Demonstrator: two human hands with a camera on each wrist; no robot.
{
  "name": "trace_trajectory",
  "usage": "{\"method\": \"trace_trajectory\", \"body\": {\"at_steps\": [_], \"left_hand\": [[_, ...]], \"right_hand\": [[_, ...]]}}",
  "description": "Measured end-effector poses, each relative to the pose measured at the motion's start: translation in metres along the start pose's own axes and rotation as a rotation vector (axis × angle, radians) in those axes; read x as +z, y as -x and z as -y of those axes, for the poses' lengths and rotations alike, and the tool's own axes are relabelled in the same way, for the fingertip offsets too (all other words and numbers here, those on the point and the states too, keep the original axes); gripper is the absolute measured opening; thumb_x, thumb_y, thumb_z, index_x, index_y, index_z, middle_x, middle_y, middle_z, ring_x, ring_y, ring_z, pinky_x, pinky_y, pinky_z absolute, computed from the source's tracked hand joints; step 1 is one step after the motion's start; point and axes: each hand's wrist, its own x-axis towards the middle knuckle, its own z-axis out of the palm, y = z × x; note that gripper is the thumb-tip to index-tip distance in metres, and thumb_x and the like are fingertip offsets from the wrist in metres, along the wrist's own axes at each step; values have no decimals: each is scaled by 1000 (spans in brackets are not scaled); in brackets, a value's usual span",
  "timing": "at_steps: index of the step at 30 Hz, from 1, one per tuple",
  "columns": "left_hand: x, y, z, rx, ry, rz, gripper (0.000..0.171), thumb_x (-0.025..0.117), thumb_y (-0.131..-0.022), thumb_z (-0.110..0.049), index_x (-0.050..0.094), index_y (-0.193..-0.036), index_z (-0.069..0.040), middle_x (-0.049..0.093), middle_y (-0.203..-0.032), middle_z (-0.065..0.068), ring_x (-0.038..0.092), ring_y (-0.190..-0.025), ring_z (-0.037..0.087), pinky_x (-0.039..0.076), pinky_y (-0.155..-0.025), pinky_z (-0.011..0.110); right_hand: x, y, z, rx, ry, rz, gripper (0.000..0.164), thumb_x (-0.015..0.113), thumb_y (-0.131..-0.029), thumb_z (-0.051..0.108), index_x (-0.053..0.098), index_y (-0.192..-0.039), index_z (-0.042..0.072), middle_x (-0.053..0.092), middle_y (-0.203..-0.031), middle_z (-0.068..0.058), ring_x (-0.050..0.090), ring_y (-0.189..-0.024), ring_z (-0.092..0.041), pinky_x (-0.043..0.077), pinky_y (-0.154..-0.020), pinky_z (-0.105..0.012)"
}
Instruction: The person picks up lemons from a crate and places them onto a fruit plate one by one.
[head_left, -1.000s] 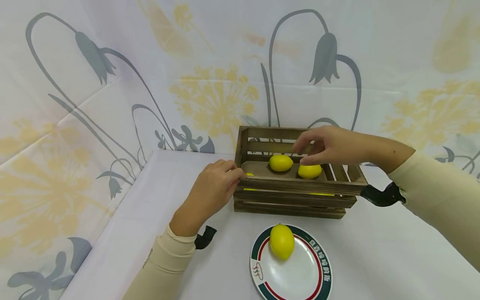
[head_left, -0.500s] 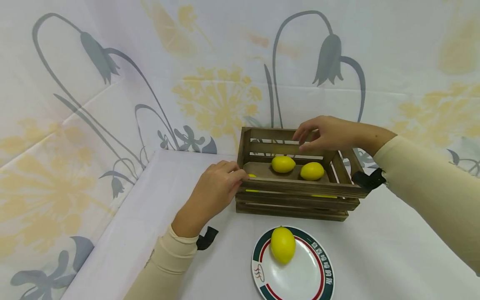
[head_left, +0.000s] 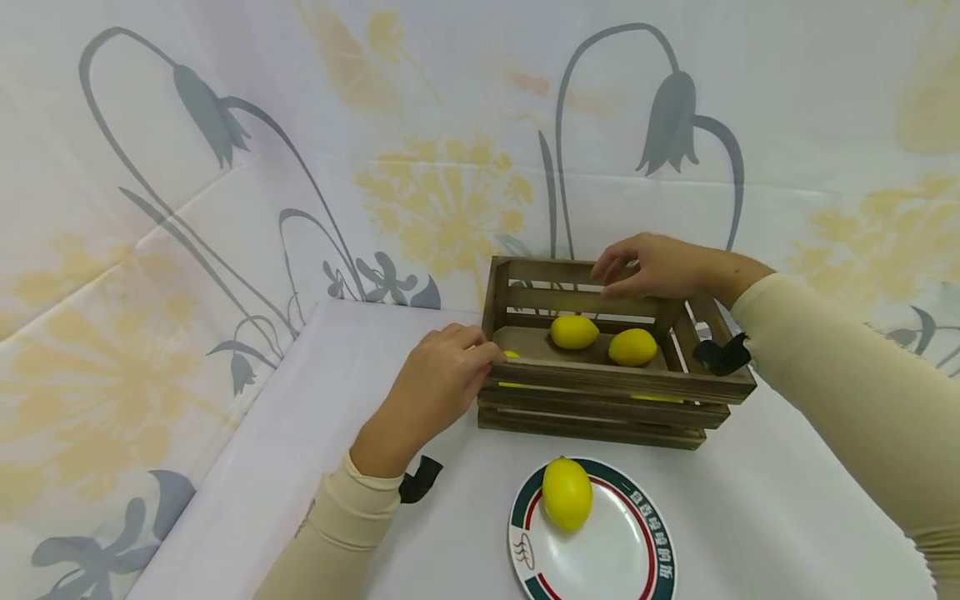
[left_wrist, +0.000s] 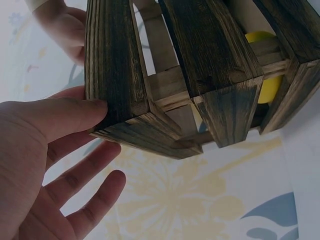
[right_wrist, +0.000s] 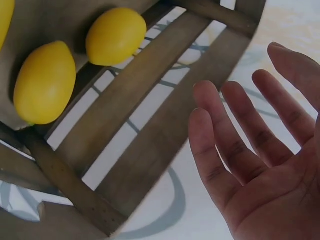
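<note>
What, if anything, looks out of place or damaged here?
Nothing visible looks spilled or broken. The one mildly odd detail is the lemon on the plate: it sits off-centre, towards the rim on the crate's side.

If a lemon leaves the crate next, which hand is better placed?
Probably the right hand: it is empty, raised by the back edge of the crate, near two lemons. The left hand pinches the crate's front left corner, so must let go first.
</note>
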Motion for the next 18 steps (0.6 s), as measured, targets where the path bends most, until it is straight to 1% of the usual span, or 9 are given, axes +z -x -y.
{"method": "trace_trajectory", "body": {"at_steps": [2,6,9,11,13,14,18], "left_hand": [[0,0,-1,0,1,-2,18,75,-85,-1,74,-93,-17,66,-87,-2,66,-86,18,51,-68,33],[2,1,-3,3,3,-4,18,75,-85,-2,74,-93,-17,66,-87,-3,66,-86,18,50,-67,32],[3,2,-5,5,-2,-4,18,75,-85,-2,74,-93,-18,66,-87,-3,66,-86,18,50,-67,32],[3,2,-6,8,-6,-4,18,75,-85,-2,74,-92,-18,65,-86,-3,66,-86,18,51,-67,32],[2,3,-7,9,-7,-3,18,75,-84,-1,74,-92,-18,65,-86,-3,66,-86,18,51,-68,32],[2,3,-7,10,-6,-2,19,75,-84,-1,74,-92,-18,65,-86,-3,66,-86,18,51,-68,32],[0,4,-8,7,-7,4,18,75,-84,-1,74,-92,-18,65,-86,-3,65,-87,18,51,-68,32]], "right_hand": [[2,-4,-4,4,5,1,32,69,-95,22,67,-123,8,68,-120,-13,63,-116,-32,52,-96,-50],[6,-8,-9,20,1,14,32,69,-95,22,67,-123,7,68,-121,-15,63,-112,-29,55,-88,-44],[8,-10,-12,31,-8,35,33,67,-96,22,65,-124,6,67,-123,-17,65,-107,-28,57,-81,-38],[9,-11,-14,36,-21,53,34,66,-97,22,64,-125,4,66,-125,-20,65,-106,-29,57,-79,-38],[10,-13,-15,40,-25,67,34,65,-97,22,64,-126,4,65,-127,-21,65,-109,-30,57,-82,-41],[11,-14,-16,44,-29,75,34,64,-98,21,63,-127,4,65,-128,-21,65,-111,-31,56,-87,-43],[16,-18,-17,38,-24,109,35,63,-98,21,63,-129,5,64,-131,-19,57,-126,-35,46,-104,-54]]}}
